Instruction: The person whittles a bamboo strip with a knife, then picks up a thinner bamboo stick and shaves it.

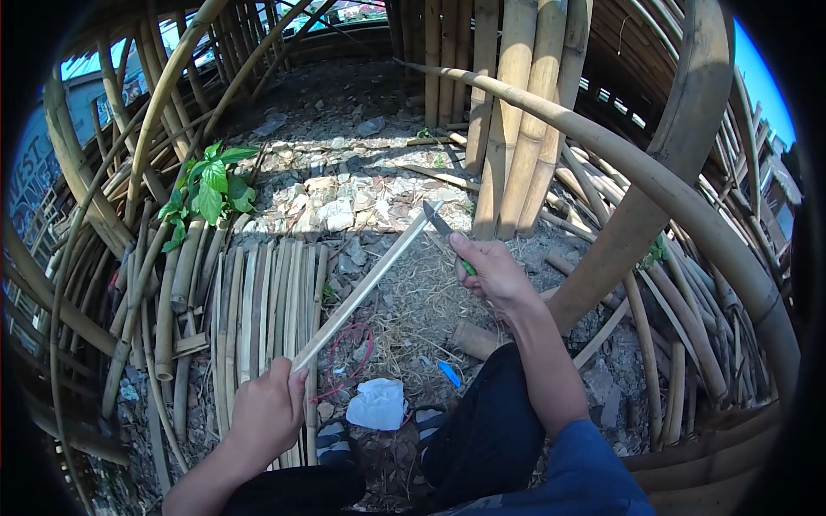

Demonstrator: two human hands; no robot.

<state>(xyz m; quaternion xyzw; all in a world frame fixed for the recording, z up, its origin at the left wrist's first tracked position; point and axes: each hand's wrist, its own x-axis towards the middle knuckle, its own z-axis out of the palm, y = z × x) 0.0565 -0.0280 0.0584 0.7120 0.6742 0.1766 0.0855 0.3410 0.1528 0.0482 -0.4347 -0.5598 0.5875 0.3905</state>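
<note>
My left hand (265, 411) is closed round the near end of a pale split bamboo strip (366, 288), which slants up and away to the right. In my right hand (492, 273) is a knife (437, 220) with a dark blade and a bit of green showing at the handle. The blade lies right at the strip's far end, where a thin sliver sticks out. Left of the strip, a row of similar split bamboo strips (258, 297) lies side by side on the ground.
Thick bamboo poles (520, 120) stand upright ahead, and a long curved pole (602, 155) arches across the right. A leafy plant (211, 185) grows at left. Between my feet lie a white plastic bag (377, 404), red string (366, 353) and a blue scrap (449, 374). Rubble (344, 193) covers the ground.
</note>
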